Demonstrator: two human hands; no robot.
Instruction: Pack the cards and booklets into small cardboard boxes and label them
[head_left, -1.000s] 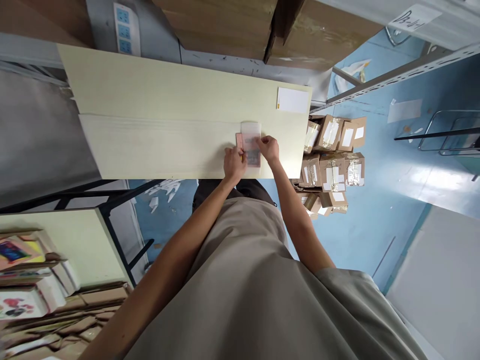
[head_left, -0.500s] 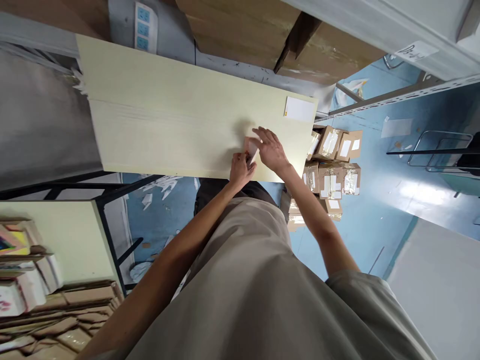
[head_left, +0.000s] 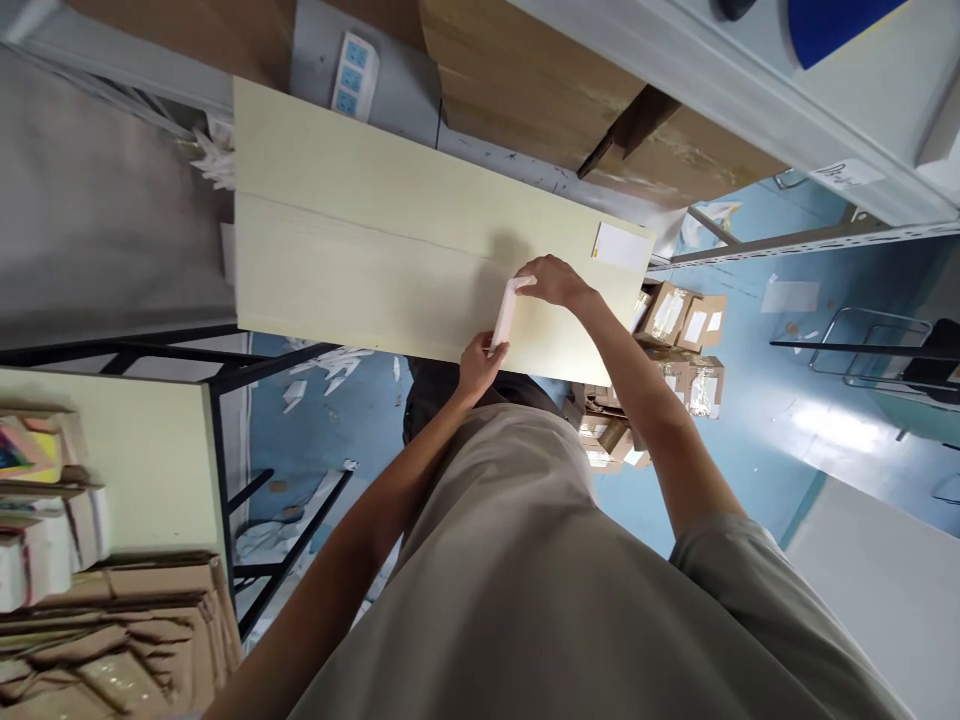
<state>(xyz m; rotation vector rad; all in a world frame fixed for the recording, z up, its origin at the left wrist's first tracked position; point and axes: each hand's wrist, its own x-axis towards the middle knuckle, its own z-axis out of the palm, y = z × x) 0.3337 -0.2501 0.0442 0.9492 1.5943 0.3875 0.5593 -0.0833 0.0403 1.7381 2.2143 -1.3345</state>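
Head view, right hand [head_left: 553,281] arched, holding packet [head_left: 505,316]

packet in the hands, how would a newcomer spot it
Find the long cream table in the view's upper half. Near its lower edge, right of the middle, the left hand and right hand hold a slim, pale pinkish packet by its ends. Unlike the white card lying flat, it's handheld and bent near the right hand.

Grey-Brown Shirt [head_left: 510,580] Over Dark Trousers [head_left: 431,395]

Plain cloth hangs loosely in long soft folds. The right sleeve [head_left: 724,550] is short, ending above the elbow. Both forearms [head_left: 634,370], the left hand [head_left: 480,368] and the right hand [head_left: 553,280] are bare. The trousers look nearly black.
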